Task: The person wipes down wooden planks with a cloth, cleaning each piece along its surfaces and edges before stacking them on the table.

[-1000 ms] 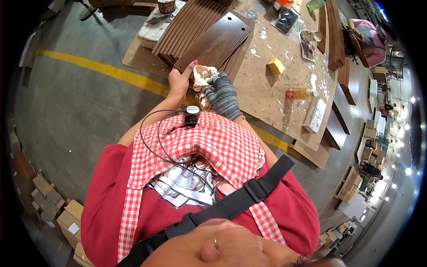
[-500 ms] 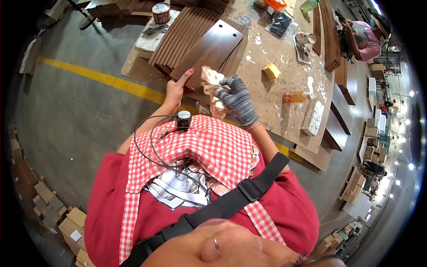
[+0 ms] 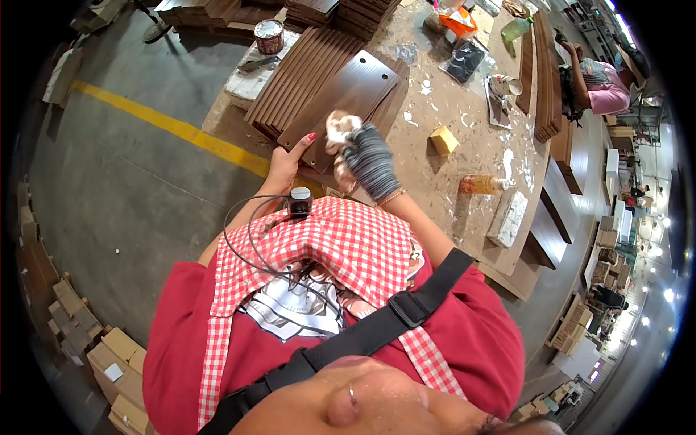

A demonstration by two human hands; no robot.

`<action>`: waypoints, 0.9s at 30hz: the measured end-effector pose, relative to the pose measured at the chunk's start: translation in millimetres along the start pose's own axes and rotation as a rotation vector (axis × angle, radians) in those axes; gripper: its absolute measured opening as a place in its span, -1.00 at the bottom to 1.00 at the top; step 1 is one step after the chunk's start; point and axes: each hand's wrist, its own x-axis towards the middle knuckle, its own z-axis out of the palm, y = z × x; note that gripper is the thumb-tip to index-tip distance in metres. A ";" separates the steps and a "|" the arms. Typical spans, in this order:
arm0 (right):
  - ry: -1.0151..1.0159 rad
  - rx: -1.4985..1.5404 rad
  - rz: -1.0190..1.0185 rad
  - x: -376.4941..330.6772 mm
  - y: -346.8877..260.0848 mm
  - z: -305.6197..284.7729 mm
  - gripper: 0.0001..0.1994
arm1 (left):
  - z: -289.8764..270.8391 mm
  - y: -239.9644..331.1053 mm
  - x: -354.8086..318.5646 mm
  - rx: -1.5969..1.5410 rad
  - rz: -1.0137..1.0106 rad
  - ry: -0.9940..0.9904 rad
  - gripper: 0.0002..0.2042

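Observation:
A dark brown wooden board [image 3: 346,101] with two holes at its far end lies tilted across a stack of similar boards [image 3: 296,76]. Its near left corner is gripped by my left hand [image 3: 287,161], thumb on top and the other fingers hidden beneath. My right hand [image 3: 371,163], in a grey knit glove, is closed on a stained, crumpled rag [image 3: 341,134]. The rag lies against the board's near right part.
On the worktable [image 3: 435,214] are a yellow sponge block [image 3: 444,141], a bottle of amber liquid [image 3: 478,184], a white-smeared block [image 3: 507,219] and a black packet [image 3: 464,61]. A paint can [image 3: 269,36] stands at the far left. Another person [image 3: 605,80] is at the far right.
My right hand has moved the rag slightly left, onto the board's near part. My left hand keeps its hold at the corner. The whole view has shifted a little.

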 end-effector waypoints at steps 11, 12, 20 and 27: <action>-0.317 0.146 0.110 -1.5 -19.1 14.1 -0.75 | -15.9 -5.5 4.3 -0.051 0.032 0.033 -0.56; -0.288 -0.015 0.030 -4.7 -29.2 3.1 -0.78 | -20.4 -6.1 4.8 -0.029 -0.001 0.041 -0.55; -0.071 -0.019 0.016 30.7 5.3 -19.4 -0.78 | -12.4 6.9 -2.4 0.053 -0.010 0.068 -0.53; -0.267 0.036 0.243 61.8 1.7 -37.7 -0.74 | -19.3 6.9 -0.7 0.017 0.023 0.067 -0.52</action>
